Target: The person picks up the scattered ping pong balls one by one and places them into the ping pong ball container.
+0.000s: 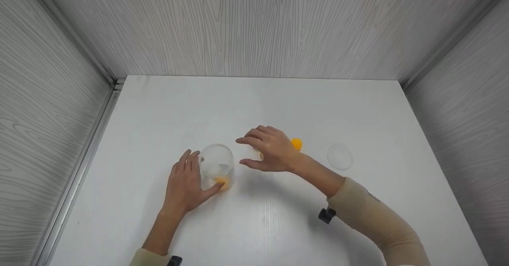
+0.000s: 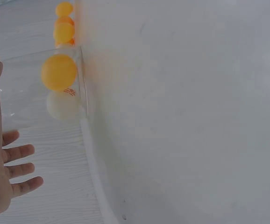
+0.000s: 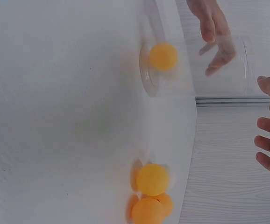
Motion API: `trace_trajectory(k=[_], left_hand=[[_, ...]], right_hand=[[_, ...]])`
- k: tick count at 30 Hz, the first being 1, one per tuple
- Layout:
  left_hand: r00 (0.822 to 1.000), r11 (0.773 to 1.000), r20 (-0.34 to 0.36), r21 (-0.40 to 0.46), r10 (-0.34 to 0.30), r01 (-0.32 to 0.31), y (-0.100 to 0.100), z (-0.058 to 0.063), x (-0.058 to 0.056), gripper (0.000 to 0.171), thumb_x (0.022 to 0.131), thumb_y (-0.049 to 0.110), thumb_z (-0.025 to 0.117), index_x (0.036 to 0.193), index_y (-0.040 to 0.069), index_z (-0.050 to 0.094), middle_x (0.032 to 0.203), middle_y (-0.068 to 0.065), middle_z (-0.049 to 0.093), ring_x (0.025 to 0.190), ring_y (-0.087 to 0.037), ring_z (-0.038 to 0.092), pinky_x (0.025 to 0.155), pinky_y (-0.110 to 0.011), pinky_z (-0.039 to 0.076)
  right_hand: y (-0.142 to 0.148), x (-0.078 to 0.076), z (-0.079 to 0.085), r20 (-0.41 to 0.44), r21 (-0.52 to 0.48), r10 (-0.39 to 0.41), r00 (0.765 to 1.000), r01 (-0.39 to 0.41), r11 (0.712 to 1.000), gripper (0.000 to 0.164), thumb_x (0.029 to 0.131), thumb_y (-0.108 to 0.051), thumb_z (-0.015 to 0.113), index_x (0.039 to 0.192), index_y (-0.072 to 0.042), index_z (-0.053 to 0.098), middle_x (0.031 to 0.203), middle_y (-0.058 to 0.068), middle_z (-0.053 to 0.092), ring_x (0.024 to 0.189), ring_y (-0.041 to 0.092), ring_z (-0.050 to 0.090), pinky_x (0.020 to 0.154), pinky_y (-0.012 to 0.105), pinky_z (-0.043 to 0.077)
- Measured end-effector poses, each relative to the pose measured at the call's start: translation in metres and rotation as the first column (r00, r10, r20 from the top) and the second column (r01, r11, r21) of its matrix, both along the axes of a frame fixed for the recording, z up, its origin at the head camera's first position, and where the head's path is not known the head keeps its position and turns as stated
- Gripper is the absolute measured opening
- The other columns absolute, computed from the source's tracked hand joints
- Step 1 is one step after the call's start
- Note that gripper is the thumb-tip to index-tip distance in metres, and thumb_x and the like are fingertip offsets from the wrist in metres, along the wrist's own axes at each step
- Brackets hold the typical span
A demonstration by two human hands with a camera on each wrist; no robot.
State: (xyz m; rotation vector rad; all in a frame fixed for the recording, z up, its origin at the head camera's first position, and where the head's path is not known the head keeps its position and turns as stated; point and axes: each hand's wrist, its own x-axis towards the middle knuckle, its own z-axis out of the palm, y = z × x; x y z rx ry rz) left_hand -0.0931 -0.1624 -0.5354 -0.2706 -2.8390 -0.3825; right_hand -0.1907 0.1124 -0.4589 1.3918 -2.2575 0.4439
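A clear cylindrical jar point(image 1: 216, 160) stands upright on the table, an orange ball point(image 2: 59, 72) and a white ball with red print point(image 2: 62, 103) at its bottom. My left hand point(image 1: 185, 182) rests against the jar's left and near side, fingers extended and thumb over the front. Between the jar and the loose balls hovers my right hand point(image 1: 274, 150), its thumb and fingers spread with nothing between them. Partly hidden behind that hand are loose balls; one orange ball point(image 1: 296, 143) shows past it. The right wrist view shows a yellow-orange ball point(image 3: 152, 179) beside others.
A thin clear round lid point(image 1: 339, 157) lies flat on the white table point(image 1: 270, 226), right of the balls. Wood-grain panels point(image 1: 254, 27) rise behind the table and on both sides.
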Motion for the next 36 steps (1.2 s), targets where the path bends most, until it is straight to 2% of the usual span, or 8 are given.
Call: trace_trajectory(k=[14,27,36], left_hand=[[1.000,1.000,0.016,-0.025,0.013,-0.013,0.001,0.003,0.001,0.101,0.079,0.069,0.076,0.143,-0.006,0.051,0.147,-0.024,0.060,0.146,-0.042,0.050,0.117,-0.057,0.049],[1.000,1.000,-0.001,-0.027,0.005,-0.005,0.001,0.002,0.000,0.101,0.080,0.069,0.074,0.142,-0.008,0.052,0.146,-0.025,0.060,0.146,-0.042,0.050,0.116,-0.056,0.049],[1.000,1.000,-0.010,-0.008,-0.002,0.002,0.001,0.002,0.000,0.101,0.079,0.068,0.076,0.142,-0.007,0.052,0.145,-0.025,0.060,0.145,-0.042,0.051,0.115,-0.057,0.051]], right_hand=[[0.023,-0.001,-0.015,0.081,0.041,-0.052,0.995,0.049,0.998,0.055,0.091,-0.052,0.077,0.134,-0.017,0.069,0.113,0.001,0.074,0.100,0.020,0.069,0.089,0.036,0.063],[0.049,-0.008,-0.030,0.100,-0.011,-0.123,0.987,0.124,0.992,0.054,0.088,-0.045,0.082,0.132,-0.016,0.070,0.117,0.003,0.075,0.101,0.022,0.069,0.089,0.036,0.062],[0.067,-0.012,-0.039,0.122,-0.022,-0.171,0.978,0.175,0.984,0.061,0.083,-0.041,0.087,0.134,-0.013,0.068,0.119,0.006,0.073,0.102,0.025,0.070,0.091,0.041,0.063]])
